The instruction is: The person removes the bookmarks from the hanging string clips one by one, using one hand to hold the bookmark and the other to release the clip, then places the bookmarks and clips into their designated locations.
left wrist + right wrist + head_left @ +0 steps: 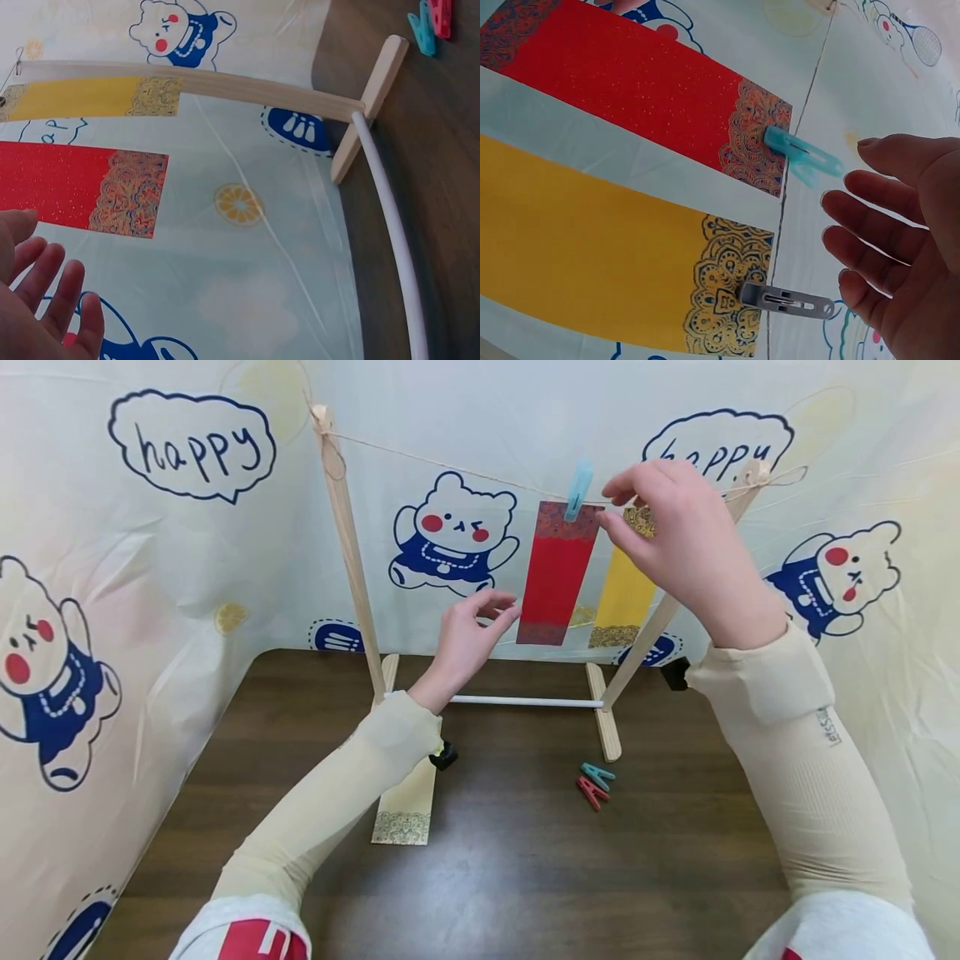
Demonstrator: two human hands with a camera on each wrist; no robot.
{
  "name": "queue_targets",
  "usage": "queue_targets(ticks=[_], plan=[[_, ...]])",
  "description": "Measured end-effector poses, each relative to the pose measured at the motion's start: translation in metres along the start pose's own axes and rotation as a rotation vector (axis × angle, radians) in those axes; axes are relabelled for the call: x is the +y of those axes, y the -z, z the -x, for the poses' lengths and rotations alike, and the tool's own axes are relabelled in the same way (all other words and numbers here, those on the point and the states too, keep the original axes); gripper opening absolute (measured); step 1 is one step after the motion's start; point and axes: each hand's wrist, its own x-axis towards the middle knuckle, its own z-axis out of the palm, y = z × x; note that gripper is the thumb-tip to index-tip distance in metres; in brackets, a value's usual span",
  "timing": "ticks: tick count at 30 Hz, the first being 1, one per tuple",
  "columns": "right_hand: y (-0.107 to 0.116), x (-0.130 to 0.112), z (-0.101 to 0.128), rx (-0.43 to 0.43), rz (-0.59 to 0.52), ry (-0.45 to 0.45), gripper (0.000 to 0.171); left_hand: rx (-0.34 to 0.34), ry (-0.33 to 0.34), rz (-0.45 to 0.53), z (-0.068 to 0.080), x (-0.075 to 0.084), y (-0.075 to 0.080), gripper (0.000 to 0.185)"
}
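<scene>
Both hands released: right hand (686,539) beside the light-blue plastic clothespin (578,490) on the red paper strip (556,573); left hand (468,639) below.

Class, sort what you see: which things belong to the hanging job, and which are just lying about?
In the job: red strip, yellow strip, teal peg, grey peg, string, rack, right hand, left hand.
Lying about: two pegs, cream strip on the table.

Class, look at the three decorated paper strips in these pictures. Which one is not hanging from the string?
The pale cream strip. It lies flat on the table under the left forearm, while the red strip and yellow strip hang clipped to the string.
</scene>
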Motion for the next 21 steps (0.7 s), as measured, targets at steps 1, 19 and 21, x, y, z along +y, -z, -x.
queue_targets(ticks=[1,19,21], plan=[[0.0,0.001,-0.002,0.006,0.002,-0.002,0.034,0.002,0.0,0.002,-0.001,0.001,-0.001,0.031],[-0.008,0.007,-0.035,-0.104,0.084,-0.111,0.05,-0.001,0.021,0.068,-0.009,0.001,-0.015,0.028],[-0.009,0.008,-0.036,-0.112,0.08,-0.115,0.05,0.001,0.014,0.067,-0.009,0.0,-0.016,0.026]])
